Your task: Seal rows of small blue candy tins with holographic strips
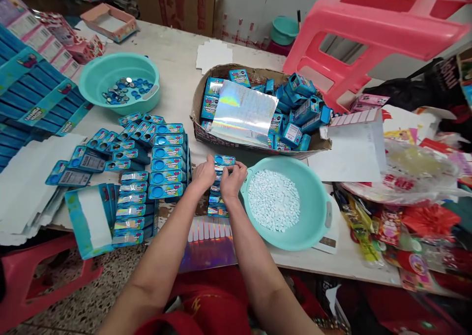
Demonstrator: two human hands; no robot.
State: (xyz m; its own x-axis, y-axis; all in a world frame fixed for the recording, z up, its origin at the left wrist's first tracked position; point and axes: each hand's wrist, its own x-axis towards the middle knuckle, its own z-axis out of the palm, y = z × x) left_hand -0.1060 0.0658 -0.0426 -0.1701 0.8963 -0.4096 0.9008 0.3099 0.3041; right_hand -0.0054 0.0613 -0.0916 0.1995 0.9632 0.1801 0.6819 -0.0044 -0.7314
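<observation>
In front of me a short column of small blue candy boxes [218, 211] stands on the table. My left hand [205, 175] is closed at the left end of the farthest candy box [224, 161], its thumb up by the edge. From the right, my right hand [232, 180] has its bent fingers on the same box; what the fingertips press is partly hidden. Just below the column lies a shiny holographic sticker sheet [210, 249] with a row of pale strips. To the right, a turquoise basin [311, 217] holds many small white candies [275, 199].
Rows of blue boxes [167, 163] stand left of my hands. Behind them is a turquoise basin [90, 81] with round blue-and-silver pieces. A carton [239, 145] of blue boxes bears a silver sheet [243, 111]. A pink stool [306, 45] stands behind; bagged goods [405, 177] crowd the right.
</observation>
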